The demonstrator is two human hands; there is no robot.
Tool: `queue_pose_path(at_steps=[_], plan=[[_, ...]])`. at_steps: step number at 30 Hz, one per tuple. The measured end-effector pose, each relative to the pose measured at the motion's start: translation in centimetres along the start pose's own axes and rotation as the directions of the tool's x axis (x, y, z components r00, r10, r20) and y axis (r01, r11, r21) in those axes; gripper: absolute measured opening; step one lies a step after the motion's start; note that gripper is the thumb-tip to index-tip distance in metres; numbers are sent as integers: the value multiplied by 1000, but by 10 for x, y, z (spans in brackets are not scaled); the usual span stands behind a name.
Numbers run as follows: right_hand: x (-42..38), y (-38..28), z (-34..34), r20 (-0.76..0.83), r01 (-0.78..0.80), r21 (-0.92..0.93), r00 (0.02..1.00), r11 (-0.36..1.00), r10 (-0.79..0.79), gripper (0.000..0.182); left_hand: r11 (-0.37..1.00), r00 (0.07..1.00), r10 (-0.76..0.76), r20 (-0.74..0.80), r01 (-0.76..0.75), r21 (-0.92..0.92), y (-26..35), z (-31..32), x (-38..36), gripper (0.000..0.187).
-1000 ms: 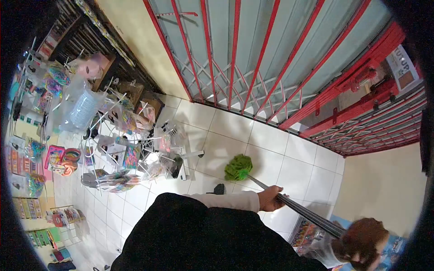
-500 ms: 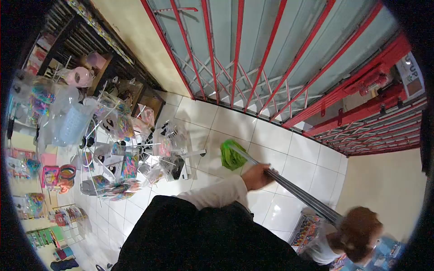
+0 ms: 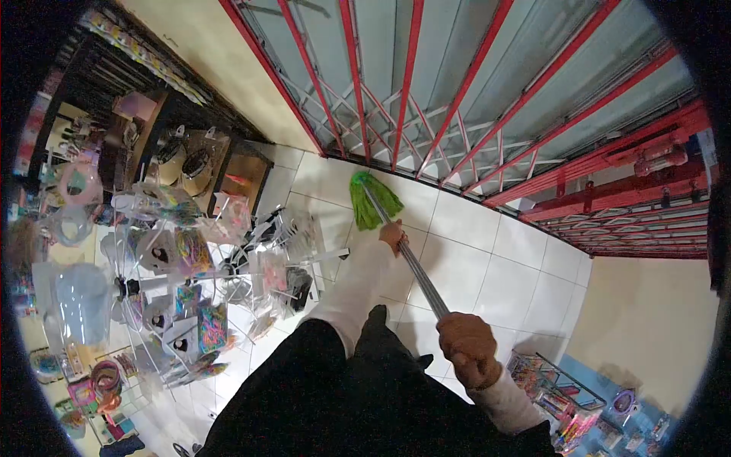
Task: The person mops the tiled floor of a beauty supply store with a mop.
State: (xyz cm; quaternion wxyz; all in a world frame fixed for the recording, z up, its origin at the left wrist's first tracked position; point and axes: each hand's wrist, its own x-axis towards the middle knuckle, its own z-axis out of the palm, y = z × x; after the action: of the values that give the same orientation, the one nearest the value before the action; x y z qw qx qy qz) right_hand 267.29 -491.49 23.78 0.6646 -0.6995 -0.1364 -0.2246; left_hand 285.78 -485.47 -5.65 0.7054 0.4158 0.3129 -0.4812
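Note:
A green mop head (image 3: 375, 199) lies spread on the white tiled floor close to the red folding gate. Its grey metal handle (image 3: 423, 280) slants down to the right, toward my body. Low on the handle, just behind the mop head, my left hand (image 3: 392, 237) is wrapped round it. My right hand (image 3: 469, 349) grips the upper end of the handle, with its fingers closed in a fist.
The red folding gate (image 3: 410, 84) spans the top and right. On the left stand a wire rack with bagged goods (image 3: 202, 263) and a dark shelf (image 3: 148, 145). A basket of small packages (image 3: 560, 396) is at the lower right.
The mop head has moved up and left toward the gate and spread out. My left hand has moved forward and left, and my right hand has come in left, nearer my body.

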Motion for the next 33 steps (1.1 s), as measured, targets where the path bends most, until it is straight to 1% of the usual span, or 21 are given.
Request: queue_pose_path(at_steps=[1,2,3,4,5,6,7,8,10,11,13,16,18,19,20,21,24,25,28,29,33], plan=[[-2,8,0,18,-25,-52,999,998,26,28,930,993,-1,-120,44,364,15,3,15,23],[-8,19,2,-4,-68,-21,998,997,68,28,821,993,53,-106,17,571,21,1,30,22],[-4,24,3,-90,-43,-10,995,999,42,29,636,991,128,-30,-59,769,26,-3,47,20],[1,28,5,-177,-21,2,984,1000,21,30,332,971,210,115,-182,926,29,-6,65,19],[8,29,7,-291,-35,10,956,999,36,38,17,939,235,253,-264,964,31,-7,78,18],[17,29,7,-401,-44,18,915,999,48,47,-232,904,234,357,-305,924,32,-9,89,17],[23,31,6,-431,-35,2,902,999,32,46,-399,876,222,429,-320,859,34,-8,95,17],[23,33,6,-421,-16,-3,907,1000,13,45,-465,869,205,451,-319,826,36,-8,99,16],[21,38,2,-402,33,-27,915,999,-41,42,-542,861,184,475,-314,779,40,-5,102,16],[20,39,10,-489,-4,25,872,1000,16,44,-564,859,188,476,-302,769,41,-3,103,17],[12,42,9,-506,3,32,862,999,13,44,-552,894,165,416,-266,790,42,-2,113,17],[-8,45,1,-519,8,25,854,1000,6,42,-699,891,159,425,-203,686,31,13,108,13],[-23,39,4,-523,6,22,852,1000,7,42,-762,884,105,455,-223,608,22,3,107,11],[-31,35,12,-527,11,29,850,1000,6,43,-654,889,222,401,-169,737,14,-2,105,24],[-35,31,17,-527,20,36,850,999,2,44,-605,896,229,381,-175,777,9,-3,93,25],[-32,14,20,-527,-57,-39,849,998,28,43,-551,903,237,359,-179,815,4,-5,79,25],[-19,-17,18,-509,-31,41,859,999,47,42,-574,908,140,395,-251,779,-8,-15,73,26],[-17,-18,16,-486,-66,18,872,998,67,42,-582,903,132,409,-263,769,-6,-18,74,26],[-21,9,19,-447,-44,3,893,999,41,37,-621,876,129,464,-294,727,8,-21,88,25],[-20,17,19,-454,-6,-3,891,1000,5,39,-634,867,125,483,-305,711,13,-21,95,25],[-11,34,14,-482,31,16,876,999,-19,42,-680,835,84,544,-351,644,23,-25,119,24]])
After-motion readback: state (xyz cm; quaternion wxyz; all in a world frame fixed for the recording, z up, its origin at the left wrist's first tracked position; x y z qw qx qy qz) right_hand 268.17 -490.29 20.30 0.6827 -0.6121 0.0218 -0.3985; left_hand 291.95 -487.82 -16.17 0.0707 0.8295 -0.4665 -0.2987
